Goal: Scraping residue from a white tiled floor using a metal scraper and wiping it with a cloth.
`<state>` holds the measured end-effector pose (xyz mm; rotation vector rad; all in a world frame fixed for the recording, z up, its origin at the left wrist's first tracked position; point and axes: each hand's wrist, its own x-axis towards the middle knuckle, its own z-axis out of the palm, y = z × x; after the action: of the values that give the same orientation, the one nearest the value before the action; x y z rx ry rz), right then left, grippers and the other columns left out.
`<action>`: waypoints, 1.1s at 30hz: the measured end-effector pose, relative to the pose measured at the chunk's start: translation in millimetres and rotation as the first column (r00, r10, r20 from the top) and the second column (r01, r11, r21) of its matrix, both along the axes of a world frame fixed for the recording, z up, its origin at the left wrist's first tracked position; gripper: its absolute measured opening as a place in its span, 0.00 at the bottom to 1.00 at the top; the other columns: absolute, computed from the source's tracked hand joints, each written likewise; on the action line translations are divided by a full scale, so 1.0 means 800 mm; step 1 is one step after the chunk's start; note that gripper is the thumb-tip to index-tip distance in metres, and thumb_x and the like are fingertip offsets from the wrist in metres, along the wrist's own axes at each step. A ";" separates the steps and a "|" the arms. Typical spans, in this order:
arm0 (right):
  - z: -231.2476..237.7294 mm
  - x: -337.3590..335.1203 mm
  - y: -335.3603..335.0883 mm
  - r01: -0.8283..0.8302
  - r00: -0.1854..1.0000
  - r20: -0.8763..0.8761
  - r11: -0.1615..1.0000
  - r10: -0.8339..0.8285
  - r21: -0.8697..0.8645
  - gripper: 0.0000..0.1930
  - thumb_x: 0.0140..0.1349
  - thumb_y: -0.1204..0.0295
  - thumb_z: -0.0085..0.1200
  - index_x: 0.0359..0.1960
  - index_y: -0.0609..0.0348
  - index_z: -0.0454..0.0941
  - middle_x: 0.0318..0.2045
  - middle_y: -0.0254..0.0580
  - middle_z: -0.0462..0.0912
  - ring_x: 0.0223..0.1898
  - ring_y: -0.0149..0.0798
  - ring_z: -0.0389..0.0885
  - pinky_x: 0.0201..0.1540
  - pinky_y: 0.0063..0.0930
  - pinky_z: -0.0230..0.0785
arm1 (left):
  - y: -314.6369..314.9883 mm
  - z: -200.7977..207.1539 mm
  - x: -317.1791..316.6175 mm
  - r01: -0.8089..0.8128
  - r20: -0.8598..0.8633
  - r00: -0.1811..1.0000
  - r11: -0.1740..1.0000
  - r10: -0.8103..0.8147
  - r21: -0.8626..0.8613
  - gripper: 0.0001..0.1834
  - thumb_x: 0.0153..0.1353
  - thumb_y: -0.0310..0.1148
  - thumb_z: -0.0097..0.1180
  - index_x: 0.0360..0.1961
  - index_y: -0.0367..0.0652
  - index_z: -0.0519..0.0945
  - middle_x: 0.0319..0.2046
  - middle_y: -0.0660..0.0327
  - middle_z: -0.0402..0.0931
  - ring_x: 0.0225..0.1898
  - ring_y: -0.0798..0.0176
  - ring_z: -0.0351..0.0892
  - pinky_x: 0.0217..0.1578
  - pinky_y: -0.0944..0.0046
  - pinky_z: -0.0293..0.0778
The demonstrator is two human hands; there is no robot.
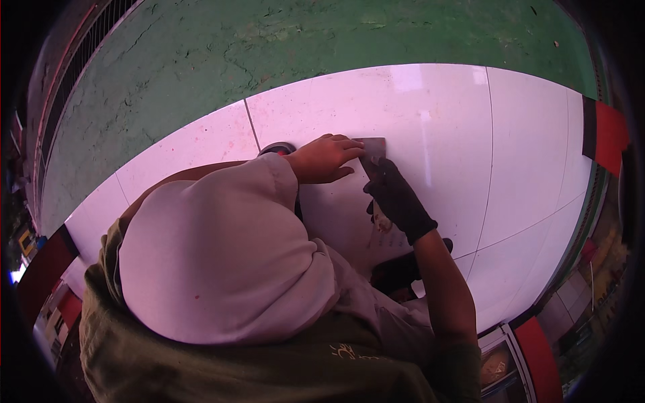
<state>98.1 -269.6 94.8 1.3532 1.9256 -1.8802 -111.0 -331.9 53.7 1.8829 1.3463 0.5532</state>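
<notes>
My right hand (398,195), in a black glove, is closed round a flat, dark grey blade-like tool (375,146). The tool's squared end points away from me. Below the glove shows a pale brown piece (382,221); whether it is the tool's handle I cannot tell. My bare left hand (326,158) reaches in from the left, fingers stretched out and thumb apart. Its fingertips touch the tool's left edge near the far end. Both hands are low over the white tiled floor (440,148).
A leg in pale cloth (208,262) bulges up close on the left and hides part of my left arm. Dark footwear (279,148) shows beside my left hand. Beyond the tiles lies worn green ground (302,40). A red and black border (608,138) runs at the right.
</notes>
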 end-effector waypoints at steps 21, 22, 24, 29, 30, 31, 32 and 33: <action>-0.026 -0.053 0.040 0.239 0.971 0.087 0.859 -0.224 -0.453 0.05 0.54 0.70 0.51 0.27 0.59 0.73 0.20 0.39 0.75 0.19 0.35 0.75 0.22 0.28 0.69 | 0.017 -0.012 0.003 0.002 -0.145 0.989 0.979 0.028 0.204 0.13 0.52 0.28 0.51 0.39 0.35 0.72 0.35 0.53 0.74 0.39 0.51 0.76 0.43 0.58 0.73; -0.058 -0.036 0.038 0.093 0.994 -0.021 0.955 -0.103 -0.281 0.05 0.49 0.71 0.54 0.25 0.59 0.73 0.21 0.41 0.75 0.21 0.38 0.76 0.25 0.30 0.70 | 0.022 -0.011 0.005 0.028 -0.153 0.988 0.987 -0.004 0.159 0.16 0.52 0.27 0.52 0.43 0.34 0.72 0.38 0.52 0.74 0.40 0.51 0.77 0.44 0.58 0.73; -0.069 -0.033 0.033 -0.058 0.993 -0.107 0.994 0.048 -0.091 0.06 0.44 0.72 0.56 0.23 0.59 0.74 0.22 0.43 0.76 0.24 0.41 0.77 0.28 0.32 0.71 | 0.020 -0.008 0.007 0.039 -0.163 0.986 0.988 -0.014 0.148 0.17 0.52 0.27 0.52 0.44 0.34 0.72 0.38 0.52 0.75 0.40 0.51 0.77 0.44 0.58 0.73; -0.059 -0.050 0.040 -0.254 0.967 0.050 0.943 0.249 0.217 0.08 0.41 0.72 0.56 0.25 0.59 0.75 0.26 0.48 0.76 0.31 0.48 0.77 0.34 0.37 0.71 | 0.016 -0.012 0.006 0.014 -0.191 0.981 0.977 0.028 0.213 0.18 0.53 0.28 0.51 0.46 0.33 0.72 0.39 0.52 0.75 0.41 0.52 0.77 0.45 0.57 0.73; -0.059 -0.044 0.039 -0.252 0.968 0.053 0.944 0.246 0.215 0.08 0.41 0.72 0.56 0.25 0.59 0.75 0.26 0.48 0.76 0.31 0.48 0.77 0.34 0.37 0.71 | 0.017 -0.012 0.005 -0.005 -0.179 0.983 0.973 0.047 0.230 0.18 0.53 0.28 0.51 0.46 0.33 0.72 0.41 0.51 0.75 0.41 0.52 0.77 0.46 0.56 0.72; -0.045 -0.053 0.041 -0.339 0.940 0.102 0.864 0.325 0.372 0.07 0.45 0.72 0.55 0.25 0.58 0.73 0.26 0.47 0.76 0.30 0.48 0.76 0.33 0.36 0.70 | 0.019 -0.012 0.001 -0.028 -0.173 0.982 0.969 0.073 0.246 0.18 0.54 0.28 0.51 0.47 0.33 0.72 0.42 0.51 0.75 0.42 0.52 0.77 0.47 0.56 0.71; -0.037 -0.059 0.041 -0.417 0.906 0.163 0.751 0.391 0.512 0.06 0.48 0.72 0.54 0.26 0.58 0.71 0.25 0.47 0.75 0.30 0.49 0.75 0.32 0.35 0.69 | 0.017 -0.011 0.000 -0.030 -0.176 0.981 0.969 0.075 0.245 0.18 0.54 0.28 0.51 0.47 0.33 0.72 0.42 0.51 0.75 0.42 0.52 0.77 0.47 0.56 0.71; -0.047 -0.054 0.036 -0.417 0.905 0.159 0.750 0.395 0.513 0.06 0.48 0.72 0.54 0.26 0.58 0.71 0.25 0.47 0.75 0.30 0.49 0.75 0.32 0.35 0.69 | 0.014 -0.009 0.000 -0.002 -0.173 0.984 0.986 0.031 0.168 0.18 0.54 0.29 0.51 0.47 0.33 0.72 0.43 0.51 0.75 0.43 0.52 0.76 0.47 0.56 0.71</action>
<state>54.6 -241.0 56.8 0.9299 2.5856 -1.1385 -110.8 -320.9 46.3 2.0988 1.4685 0.5330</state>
